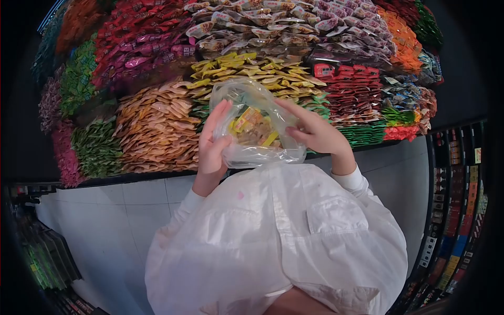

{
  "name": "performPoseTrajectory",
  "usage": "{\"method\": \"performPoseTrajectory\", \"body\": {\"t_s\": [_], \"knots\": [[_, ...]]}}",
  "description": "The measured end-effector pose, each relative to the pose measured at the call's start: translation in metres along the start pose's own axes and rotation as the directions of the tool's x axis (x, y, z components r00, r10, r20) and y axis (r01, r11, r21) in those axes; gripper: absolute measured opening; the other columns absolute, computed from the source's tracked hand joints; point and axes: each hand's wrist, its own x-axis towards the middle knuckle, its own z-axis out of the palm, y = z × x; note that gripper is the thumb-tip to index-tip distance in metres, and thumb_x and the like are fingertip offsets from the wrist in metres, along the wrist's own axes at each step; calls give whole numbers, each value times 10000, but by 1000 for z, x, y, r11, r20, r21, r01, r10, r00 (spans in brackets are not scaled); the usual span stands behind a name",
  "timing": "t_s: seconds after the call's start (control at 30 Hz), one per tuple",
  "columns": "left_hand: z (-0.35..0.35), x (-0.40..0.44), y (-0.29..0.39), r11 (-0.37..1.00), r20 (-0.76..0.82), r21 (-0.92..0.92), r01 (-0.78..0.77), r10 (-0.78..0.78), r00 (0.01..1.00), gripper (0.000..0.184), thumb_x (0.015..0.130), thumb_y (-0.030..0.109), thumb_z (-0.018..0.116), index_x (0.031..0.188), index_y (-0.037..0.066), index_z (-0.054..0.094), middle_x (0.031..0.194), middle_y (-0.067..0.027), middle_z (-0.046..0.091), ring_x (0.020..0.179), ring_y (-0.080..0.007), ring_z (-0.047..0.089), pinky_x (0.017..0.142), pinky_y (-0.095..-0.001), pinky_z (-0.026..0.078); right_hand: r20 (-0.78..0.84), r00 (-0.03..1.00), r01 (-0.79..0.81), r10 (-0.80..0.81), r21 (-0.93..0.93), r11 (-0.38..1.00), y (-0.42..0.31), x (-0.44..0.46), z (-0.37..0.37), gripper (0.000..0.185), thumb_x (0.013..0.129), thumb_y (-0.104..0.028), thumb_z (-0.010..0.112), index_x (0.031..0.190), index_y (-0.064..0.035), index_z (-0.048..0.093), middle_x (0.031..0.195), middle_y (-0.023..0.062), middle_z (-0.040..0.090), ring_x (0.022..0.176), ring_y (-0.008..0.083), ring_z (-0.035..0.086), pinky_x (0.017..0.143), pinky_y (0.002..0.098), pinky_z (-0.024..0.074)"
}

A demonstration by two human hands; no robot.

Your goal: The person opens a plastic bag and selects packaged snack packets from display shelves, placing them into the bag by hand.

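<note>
A clear plastic bag (265,156) is in front of my chest, its mouth facing up. Inside it lie several small snack packets (249,119), yellow and orange ones among them. My left hand (212,139) grips the bag's left side, fingers fairly straight along the plastic and thumb toward the mouth. At the right side of the mouth, my right hand (317,131) has the rim between its thumb and fingers. Just beyond the bag are yellow packets (262,65) on the display, and tan packets (155,126) are to its left.
A wide sloped display of packets in rows fills the far side, with red packets (357,94) at right and green packets (97,147) at left. Shelves (457,205) of goods stand at right. Pale floor tiles (131,220) show beside me.
</note>
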Motion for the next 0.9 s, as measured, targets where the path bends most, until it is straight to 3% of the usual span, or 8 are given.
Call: {"method": "performPoseTrajectory", "body": {"t_s": [0.13,0.33,0.43,0.53,0.67,0.73,0.83,0.9], "knots": [[10,-9,28,989,109,42,-142,136,985,720,724,-113,398,1432,-15,313,1479,-169,340,1366,-223,333,1082,-295,278,-237,970,195,-58,610,768,-18,7,-6,627,777,111,432,1381,-53,396,1089,26,542,884,67,531,714,201,441],[0,-14,33,940,163,74,-333,318,934,731,705,-89,419,1426,-30,315,1471,-198,341,1390,-256,292,1110,-334,239,-395,910,359,-127,598,717,-42,11,-6,515,781,112,441,1278,-5,505,1055,43,581,874,100,554,738,234,447],[-12,-10,20,933,151,127,-337,317,936,717,715,-84,428,1422,-37,319,1466,-193,351,1386,-255,300,1117,-341,230,-255,887,450,-385,290,844,-31,20,-14,326,768,90,483,998,-18,686,1030,85,608,918,161,592,783,264,462],[-13,-7,15,947,154,161,-279,256,955,696,728,-73,447,1414,-46,328,1457,-176,372,1373,-240,321,1120,-340,229,-120,955,272,-272,-12,962,-41,26,-15,283,780,22,534,991,-62,702,1010,101,614,920,225,598,786,300,474],[-19,2,4,986,138,161,-40,17,990,718,709,-112,418,1418,-22,341,1451,-160,387,1338,-215,375,1083,-309,303,-485,748,50,-453,-639,768,-23,56,-12,162,823,-193,651,884,-47,687,1014,111,619,833,305,586,767,382,485],[-20,4,1,969,132,231,88,-121,984,718,708,-122,412,1416,-18,347,1439,-150,408,1324,-205,395,1073,-299,316,-516,702,43,-490,-656,753,-16,78,-18,201,837,-237,655,864,-39,671,973,125,632,795,315,589,760,392,483],[-19,5,-1,981,91,144,129,-143,986,717,704,-134,400,1410,-13,363,1431,-135,424,1317,-186,398,1067,-282,308,-393,904,-9,-170,-414,910,-15,115,-16,250,882,-235,609,972,-4,640,933,167,655,894,335,615,789,374,476],[-19,5,-2,984,62,113,136,-144,988,713,706,-136,393,1407,-7,375,1425,-128,432,1317,-174,394,1065,-273,295,-344,912,60,-222,-424,904,-1,139,-2,279,895,-254,588,1028,-12,625,967,172,649,930,345,608,810,390,476]]}}
